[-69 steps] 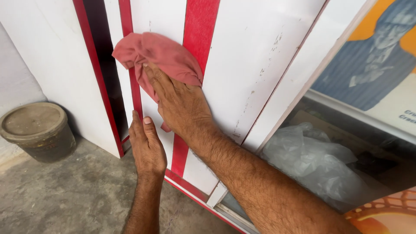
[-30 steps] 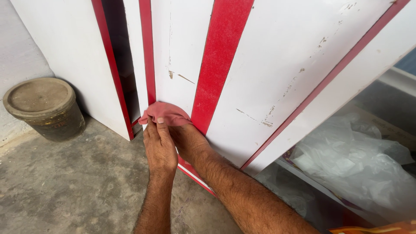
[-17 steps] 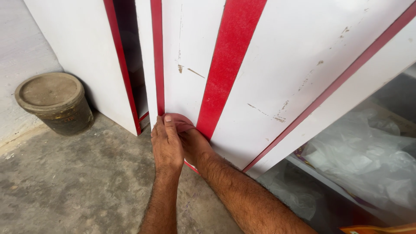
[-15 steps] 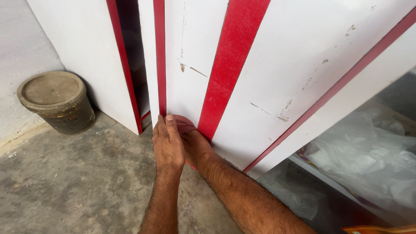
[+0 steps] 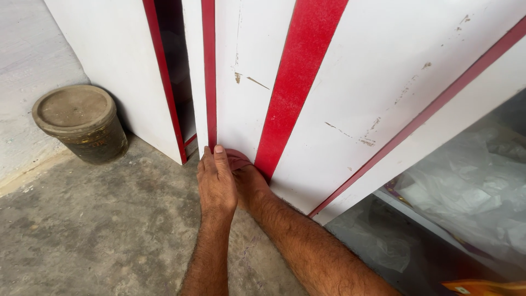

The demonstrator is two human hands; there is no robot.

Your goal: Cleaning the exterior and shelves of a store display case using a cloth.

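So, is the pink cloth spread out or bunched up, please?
Bunched up: only a small wad of cloth shows between both hands at the panel's foot.

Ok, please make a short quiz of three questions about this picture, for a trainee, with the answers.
1. True or false: both hands are low on the white panel, near the concrete floor.
2. What does the right hand press against the panel? A) a brush B) a pink cloth C) a sponge
3. What stands on the floor to the left of the panels?

Key
1. True. The left hand lies flat with its fingers at the thin red stripe.
2. B, the pink cloth, mostly hidden under the hands.
3. A dusty round bucket with a lid.
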